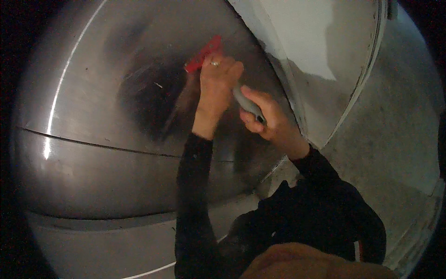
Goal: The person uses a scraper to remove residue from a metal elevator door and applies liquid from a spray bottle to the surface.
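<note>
My left hand (219, 75), with a ring on one finger, is closed behind a narrow red strip-shaped head (204, 54) set against a shiny grey metal surface (146, 42). From beside this hand a grey handle (248, 103) slants down into my right hand (264, 113), whose fingers wrap its lower end. The handle has a dark opening at its end. It lines up towards the red head, but my left hand hides the join, so I cannot tell whether they are one tool. Dark reflections lie on the metal around both hands.
A dark seam (104, 145) crosses the metal surface at the lower left. A pale panel (310, 38) borders it on the right, past a dark curved edge. Grey floor (393, 139) lies farther right. A lighter grey band (104, 244) runs below the metal.
</note>
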The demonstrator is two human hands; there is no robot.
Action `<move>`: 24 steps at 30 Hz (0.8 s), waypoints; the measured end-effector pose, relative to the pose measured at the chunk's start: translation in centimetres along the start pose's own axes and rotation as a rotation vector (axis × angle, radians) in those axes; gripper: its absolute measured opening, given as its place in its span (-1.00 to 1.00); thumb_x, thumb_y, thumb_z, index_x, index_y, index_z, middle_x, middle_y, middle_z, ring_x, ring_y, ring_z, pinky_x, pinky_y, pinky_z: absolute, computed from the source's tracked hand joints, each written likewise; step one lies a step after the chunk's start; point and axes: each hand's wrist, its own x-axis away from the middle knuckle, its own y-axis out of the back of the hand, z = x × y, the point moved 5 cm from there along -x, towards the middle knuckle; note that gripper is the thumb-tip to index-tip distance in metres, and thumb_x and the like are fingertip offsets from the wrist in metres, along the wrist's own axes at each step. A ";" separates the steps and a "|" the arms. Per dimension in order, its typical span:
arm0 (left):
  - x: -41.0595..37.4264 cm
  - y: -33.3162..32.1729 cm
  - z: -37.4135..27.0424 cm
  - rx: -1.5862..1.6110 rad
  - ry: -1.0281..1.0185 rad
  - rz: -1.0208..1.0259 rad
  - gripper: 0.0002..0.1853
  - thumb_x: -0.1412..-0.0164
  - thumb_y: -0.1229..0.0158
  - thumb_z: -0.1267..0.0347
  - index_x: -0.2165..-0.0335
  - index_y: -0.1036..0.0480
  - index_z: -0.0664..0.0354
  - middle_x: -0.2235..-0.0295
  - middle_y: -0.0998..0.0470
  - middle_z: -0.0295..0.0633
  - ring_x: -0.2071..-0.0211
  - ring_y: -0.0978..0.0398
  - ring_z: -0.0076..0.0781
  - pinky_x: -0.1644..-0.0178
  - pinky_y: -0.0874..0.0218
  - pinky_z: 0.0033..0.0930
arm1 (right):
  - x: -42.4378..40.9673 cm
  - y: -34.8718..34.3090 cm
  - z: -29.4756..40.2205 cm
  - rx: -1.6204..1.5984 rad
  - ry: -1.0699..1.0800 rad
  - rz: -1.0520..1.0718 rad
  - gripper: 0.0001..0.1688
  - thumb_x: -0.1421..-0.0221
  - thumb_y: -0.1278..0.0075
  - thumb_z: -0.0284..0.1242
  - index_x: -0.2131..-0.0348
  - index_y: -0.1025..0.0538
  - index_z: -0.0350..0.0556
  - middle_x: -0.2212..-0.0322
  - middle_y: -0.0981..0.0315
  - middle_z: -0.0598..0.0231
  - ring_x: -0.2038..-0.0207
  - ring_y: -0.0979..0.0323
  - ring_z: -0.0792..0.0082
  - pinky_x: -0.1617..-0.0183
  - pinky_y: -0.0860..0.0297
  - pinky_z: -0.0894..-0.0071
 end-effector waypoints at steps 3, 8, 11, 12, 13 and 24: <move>1.0 -0.4 -1.0 0.043 0.037 0.015 -0.91 0.21 -0.07 0.46 0.56 -0.37 0.12 0.56 -0.36 -0.21 0.41 -0.39 -0.16 0.18 -0.21 -0.12 | 0.5 1.6 -0.8 0.188 0.129 0.004 -0.53 -0.07 0.01 -0.54 -0.01 -0.32 -0.19 0.51 -0.31 0.29 0.61 -0.20 0.58 0.54 -0.19 0.56; 5.0 -1.9 -2.1 0.039 0.076 0.008 -0.89 0.22 -0.08 0.44 0.56 -0.37 0.15 0.54 -0.37 -0.17 0.37 -0.40 -0.10 0.16 -0.21 -0.07 | 2.7 0.9 -1.9 0.414 0.008 0.077 -0.46 -0.03 -0.02 -0.63 -0.04 -0.30 -0.19 0.46 -0.35 0.22 0.49 -0.33 0.45 0.38 -0.30 0.40; 2.1 1.3 0.0 -0.006 0.076 -0.001 -0.88 0.23 -0.10 0.44 0.55 -0.38 0.11 0.54 -0.39 -0.22 0.38 -0.41 -0.15 0.20 -0.22 -0.11 | -0.1 -0.6 -0.8 0.251 -0.206 -0.006 -0.56 -0.05 -0.02 -0.58 0.03 -0.35 -0.19 0.49 -0.35 0.22 0.49 -0.36 0.43 0.34 -0.32 0.36; 1.3 2.9 0.9 -0.025 0.067 -0.041 -0.88 0.23 -0.10 0.44 0.54 -0.39 0.11 0.53 -0.40 -0.22 0.37 -0.42 -0.14 0.21 -0.22 -0.11 | -1.1 -1.3 0.2 0.297 -0.185 -0.024 -0.60 -0.07 -0.01 -0.55 0.05 -0.37 -0.18 0.52 -0.34 0.24 0.51 -0.36 0.45 0.35 -0.32 0.37; 1.1 4.2 1.9 -0.062 0.058 -0.086 -0.87 0.23 -0.10 0.44 0.53 -0.40 0.11 0.52 -0.41 -0.22 0.36 -0.42 -0.14 0.22 -0.22 -0.12 | -2.3 -2.1 1.7 0.503 -0.018 0.005 -0.65 -0.10 0.02 -0.51 0.08 -0.38 -0.15 0.56 -0.32 0.28 0.54 -0.34 0.49 0.37 -0.32 0.40; 9.9 6.4 0.7 -0.038 0.133 -0.092 -0.88 0.24 -0.10 0.44 0.56 -0.38 0.11 0.52 -0.35 -0.30 0.39 -0.40 -0.31 -0.01 -0.28 -0.12 | -0.2 -8.2 -2.9 0.229 -0.430 0.051 -0.59 -0.23 0.16 -0.13 0.55 -0.31 -0.01 0.76 -0.19 0.40 0.78 -0.09 0.61 0.72 0.01 0.60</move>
